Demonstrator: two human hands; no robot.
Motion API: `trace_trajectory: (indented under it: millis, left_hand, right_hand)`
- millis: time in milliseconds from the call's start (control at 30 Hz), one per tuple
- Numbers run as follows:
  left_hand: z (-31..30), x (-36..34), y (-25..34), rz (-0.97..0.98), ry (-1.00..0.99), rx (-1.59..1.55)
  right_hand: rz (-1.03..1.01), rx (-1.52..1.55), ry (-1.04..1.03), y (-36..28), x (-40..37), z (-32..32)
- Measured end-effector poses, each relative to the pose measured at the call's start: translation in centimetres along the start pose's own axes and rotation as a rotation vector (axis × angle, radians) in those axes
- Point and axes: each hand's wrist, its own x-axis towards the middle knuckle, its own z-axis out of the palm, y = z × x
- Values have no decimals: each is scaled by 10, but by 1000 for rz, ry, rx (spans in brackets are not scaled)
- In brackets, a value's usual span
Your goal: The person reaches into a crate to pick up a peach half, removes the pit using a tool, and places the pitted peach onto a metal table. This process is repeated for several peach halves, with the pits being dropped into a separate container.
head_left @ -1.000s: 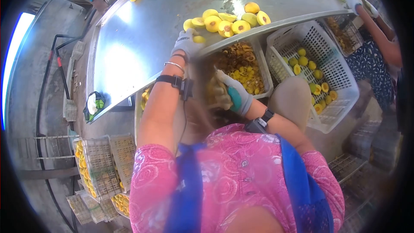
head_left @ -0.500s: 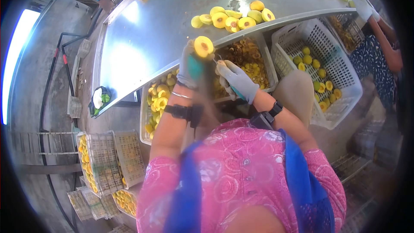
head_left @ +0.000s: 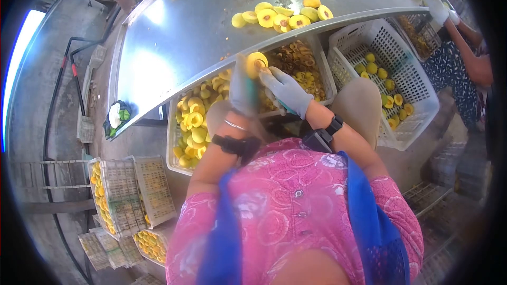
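Our left hand (head_left: 243,89) holds the yellow fruit (head_left: 253,62); we cannot tell what our right hand (head_left: 288,91) grips. We should hold it steady and press gently.

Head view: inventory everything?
held fruit half: 1, yellow, centre
table: 1, grey, ahead
table fruit: many, yellow/green, atop
left crate: 1, white, below table edge
middle crate: 1, white, centre
right crate: 1, white, right
stacked crates: several, white, lower left
bundle: 1, green/white, left
coworker: 1, dark clothes, upper right
left hand: 1, gloved grey, holding half
right hand: 1, gloved grey, at half
wrist gear: several, black, forearms
shirt: 1, pink, bottom
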Motion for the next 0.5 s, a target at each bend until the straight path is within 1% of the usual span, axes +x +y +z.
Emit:
trace_trajectory:
  millis: [67, 133, 167, 233, 267, 300, 367, 400, 467, 500]
  left_hand:
    - [-14, 7, -11, -2, 43, -51]
    - [-9, 5, -14, -5, 57, -122]
    - [-8, 5, -17, -1, 72, -159]
    - [0, 7, -20, 132, 182, -88]
    - [8, 6, -19, 266, 273, 7]
    - [4, 5, -20, 307, 277, 43]
    - [-1, 7, -21, 373, 259, 120]
    - [-2, 6, -20, 315, 278, 125]
    - [-5, 3, -10, 186, 292, 141]
    - [-10, 6, -9, 90, 286, 71]
  right_hand:
    - [-13, 20, 5, 4, 1, 3]
    - [-49, 35, 11, 15, 8, 7]
    - [-19, 72, 0, 16, 6, 8]
    - [2, 101, -37, 22, 9, 6]
    - [9, 114, -49, 25, 12, 5]
    - [-7, 105, -55, 27, 15, 5]
    - [45, 106, -96, 28, 14, 6]
    - [65, 110, -99, 27, 11, 4]
    - [21, -7, -46, 32, 12, 8]
    - [8, -25, -32, 33, 13, 11]
